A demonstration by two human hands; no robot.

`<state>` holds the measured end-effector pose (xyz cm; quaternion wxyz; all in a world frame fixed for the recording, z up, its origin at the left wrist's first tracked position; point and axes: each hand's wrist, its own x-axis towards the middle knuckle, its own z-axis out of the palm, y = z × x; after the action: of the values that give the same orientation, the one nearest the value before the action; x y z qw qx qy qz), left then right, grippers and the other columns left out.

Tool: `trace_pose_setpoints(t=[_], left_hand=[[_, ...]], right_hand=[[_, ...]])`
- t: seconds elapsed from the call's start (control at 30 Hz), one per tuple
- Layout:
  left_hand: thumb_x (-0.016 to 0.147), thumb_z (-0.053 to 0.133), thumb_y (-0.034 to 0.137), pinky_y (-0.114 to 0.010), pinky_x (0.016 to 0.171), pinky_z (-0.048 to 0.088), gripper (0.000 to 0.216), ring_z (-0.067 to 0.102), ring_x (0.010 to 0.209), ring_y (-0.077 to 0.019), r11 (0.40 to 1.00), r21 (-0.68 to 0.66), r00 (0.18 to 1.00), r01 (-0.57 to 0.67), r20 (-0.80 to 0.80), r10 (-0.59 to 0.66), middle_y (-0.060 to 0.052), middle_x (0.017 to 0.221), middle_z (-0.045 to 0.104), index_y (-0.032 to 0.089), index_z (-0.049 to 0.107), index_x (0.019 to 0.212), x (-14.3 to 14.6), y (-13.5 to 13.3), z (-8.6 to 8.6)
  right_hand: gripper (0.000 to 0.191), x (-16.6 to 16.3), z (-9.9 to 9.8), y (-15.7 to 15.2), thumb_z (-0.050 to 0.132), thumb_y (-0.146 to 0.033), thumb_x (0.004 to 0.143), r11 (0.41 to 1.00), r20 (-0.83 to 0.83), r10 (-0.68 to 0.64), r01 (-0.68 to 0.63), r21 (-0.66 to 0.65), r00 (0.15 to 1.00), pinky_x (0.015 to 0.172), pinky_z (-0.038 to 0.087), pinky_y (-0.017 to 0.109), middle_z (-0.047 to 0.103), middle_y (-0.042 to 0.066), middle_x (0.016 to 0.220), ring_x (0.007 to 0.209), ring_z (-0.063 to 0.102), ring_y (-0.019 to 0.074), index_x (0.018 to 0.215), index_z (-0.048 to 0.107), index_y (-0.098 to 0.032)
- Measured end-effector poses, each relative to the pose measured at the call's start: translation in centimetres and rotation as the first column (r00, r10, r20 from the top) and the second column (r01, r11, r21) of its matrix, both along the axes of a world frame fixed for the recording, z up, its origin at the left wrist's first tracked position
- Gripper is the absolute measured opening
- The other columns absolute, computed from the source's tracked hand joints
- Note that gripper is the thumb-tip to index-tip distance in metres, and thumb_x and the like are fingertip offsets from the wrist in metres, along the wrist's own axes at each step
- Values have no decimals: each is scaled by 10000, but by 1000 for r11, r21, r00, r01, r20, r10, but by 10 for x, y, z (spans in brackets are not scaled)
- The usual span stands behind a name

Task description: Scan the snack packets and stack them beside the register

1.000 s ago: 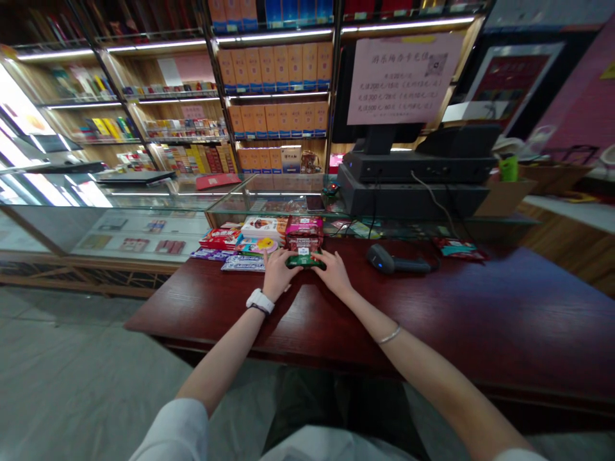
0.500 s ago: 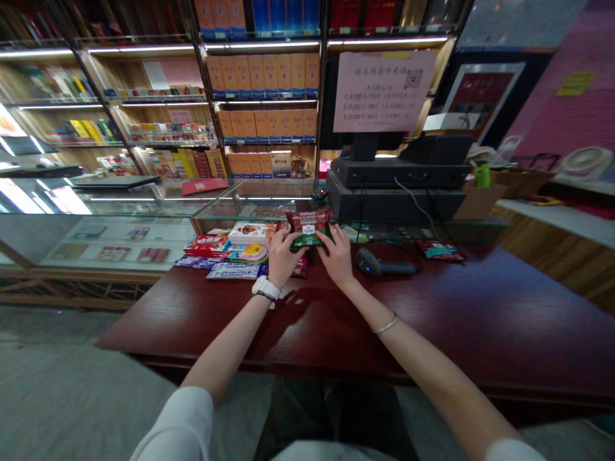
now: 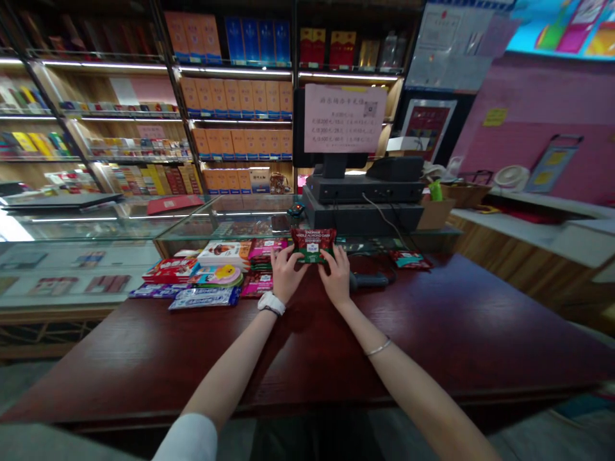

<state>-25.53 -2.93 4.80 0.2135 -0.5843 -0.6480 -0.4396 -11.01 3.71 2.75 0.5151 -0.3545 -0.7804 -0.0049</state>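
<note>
Between my two hands a dark red and green packet of almond dark chocolate [image 3: 313,242] is held upright, its printed front facing me. My left hand [image 3: 288,274] grips its left side and my right hand [image 3: 337,275] its right side, thumbs on the front. Just left of my left hand lie pink packets [image 3: 257,284], a white box with a brown picture [image 3: 223,251], a red snack pack [image 3: 170,270], a pack with a yellow figure [image 3: 217,275] and blue-white wrapped bars [image 3: 204,298]. Behind my right hand a black barcode scanner [image 3: 369,280] is partly hidden.
The dark red wooden counter [image 3: 192,358] spans the front. Another red and teal packet [image 3: 410,259] lies on its right. A till with a monitor carrying a paper sign [image 3: 343,118] stands behind, beside a glass display case [image 3: 230,214]. Shelves of boxes [image 3: 240,144] line the back wall.
My view has shifted right and tilted up, so the till and snacks appear further left. Both hands still hold the chocolate packet, and the pink packets beside it show more.
</note>
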Motion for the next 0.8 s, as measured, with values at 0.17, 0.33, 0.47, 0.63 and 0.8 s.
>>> trace_pose_setpoints(t=[0.17, 0.33, 0.47, 0.63, 0.8], left_hand=[[883, 634, 377, -548, 1213, 194, 174, 572, 1226, -250, 1000, 1, 999, -23, -41, 23, -99, 1225, 643, 246, 656, 995, -4, -6, -14], [903, 599, 324, -541, 1224, 186, 183, 559, 1252, -248, 1000, -4, 998, -18, -60, 18, -97, 1279, 637, 249, 667, 1056, -6, -10, -18], [904, 601, 290, -556, 1206, 220, 218, 569, 1245, -251, 997, 75, 991, 2, -133, 7, -82, 1293, 648, 271, 691, 1102, -8, -8, -22], [878, 646, 284, -573, 1182, 254, 238, 584, 1218, -267, 985, 174, 981, 18, -195, 17, -78, 1250, 678, 284, 711, 1107, -11, -4, -24], [855, 653, 223, -566, 1191, 246, 246, 589, 1196, -258, 989, 148, 987, 0, -162, 24, -87, 1236, 669, 266, 711, 1090, -9, -5, -22]], right_hand=[[375, 2, -7, -4, 455, -230, 931, 998, 12, 31, -31, -49, 999, 1172, 283, 545, 483, 92, 1471, 1453, 284, 267, 1266, 624, -238], [368, 1, -7, -4, 466, -231, 934, 999, 17, 19, -19, -32, 1000, 1177, 296, 517, 497, 86, 1463, 1441, 322, 258, 1261, 635, -227], [379, 1, -13, 0, 493, -211, 925, 999, -9, 6, -5, 33, 1000, 1163, 311, 538, 517, 85, 1450, 1430, 343, 262, 1276, 630, -240], [382, 1, -17, 4, 522, -200, 915, 994, -25, 14, -11, 110, 1000, 1158, 304, 567, 533, 78, 1439, 1415, 365, 275, 1273, 639, -267], [382, 3, -16, 3, 536, -215, 912, 992, 7, 11, -11, 125, 1000, 1151, 300, 588, 534, 79, 1438, 1405, 384, 285, 1276, 633, -276]])
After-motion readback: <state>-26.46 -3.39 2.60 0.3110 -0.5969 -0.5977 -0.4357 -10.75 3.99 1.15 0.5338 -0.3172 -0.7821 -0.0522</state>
